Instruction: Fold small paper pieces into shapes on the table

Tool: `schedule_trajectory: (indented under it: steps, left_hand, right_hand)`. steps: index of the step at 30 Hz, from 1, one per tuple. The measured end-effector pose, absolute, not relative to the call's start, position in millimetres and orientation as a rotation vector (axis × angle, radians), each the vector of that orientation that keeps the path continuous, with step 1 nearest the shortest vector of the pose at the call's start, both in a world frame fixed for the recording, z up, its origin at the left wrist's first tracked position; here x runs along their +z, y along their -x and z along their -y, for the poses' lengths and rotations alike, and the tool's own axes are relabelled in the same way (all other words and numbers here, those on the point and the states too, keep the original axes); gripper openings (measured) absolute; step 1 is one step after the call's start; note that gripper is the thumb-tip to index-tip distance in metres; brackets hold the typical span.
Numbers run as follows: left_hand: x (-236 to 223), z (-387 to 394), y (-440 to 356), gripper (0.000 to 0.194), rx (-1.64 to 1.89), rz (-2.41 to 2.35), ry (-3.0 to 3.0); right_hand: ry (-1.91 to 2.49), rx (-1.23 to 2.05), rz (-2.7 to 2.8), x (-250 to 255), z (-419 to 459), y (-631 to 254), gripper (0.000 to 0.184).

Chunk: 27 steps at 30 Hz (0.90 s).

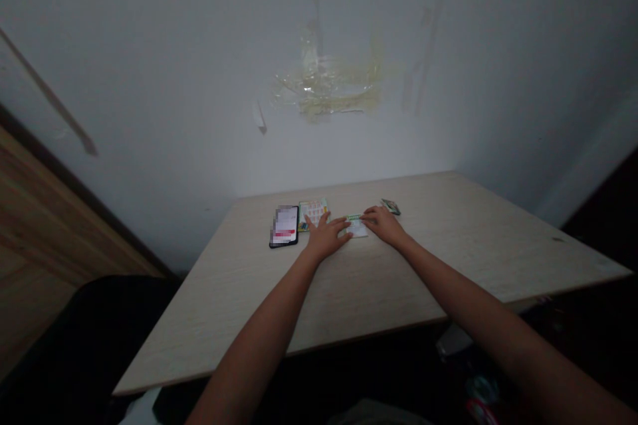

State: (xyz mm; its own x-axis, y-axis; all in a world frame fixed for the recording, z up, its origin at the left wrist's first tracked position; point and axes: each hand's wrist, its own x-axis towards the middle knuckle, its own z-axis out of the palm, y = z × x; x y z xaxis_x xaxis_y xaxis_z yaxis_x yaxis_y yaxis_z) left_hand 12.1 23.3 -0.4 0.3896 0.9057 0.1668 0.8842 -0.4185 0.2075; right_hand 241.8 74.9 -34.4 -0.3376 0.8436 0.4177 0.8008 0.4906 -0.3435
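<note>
A small pale paper with a green edge (357,226) lies flat near the far side of the light wooden table (448,265). My left hand (326,236) rests on the table with fingers stretched out, its fingertips on the paper's left end. My right hand (383,223) lies flat on the paper's right end, fingers extended. Both hands press the paper down from either side.
A black phone (284,226) with a lit screen lies left of my left hand. A colourful printed card (313,211) sits beside it. A small dark packet (391,206) lies just beyond my right hand. A white wall with tape residue (329,89) stands behind the table.
</note>
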Motion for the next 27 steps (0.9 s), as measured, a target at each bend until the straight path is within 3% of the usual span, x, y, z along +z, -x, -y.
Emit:
schedule_trajectory:
  steps: [27]
  left_hand:
    - [2.2, -28.1, -8.0, 0.049, 0.315, -1.641, -2.522]
  right_hand:
    - [1.302, 0.237, 2.274, -26.0, -75.1, -248.5, 0.031]
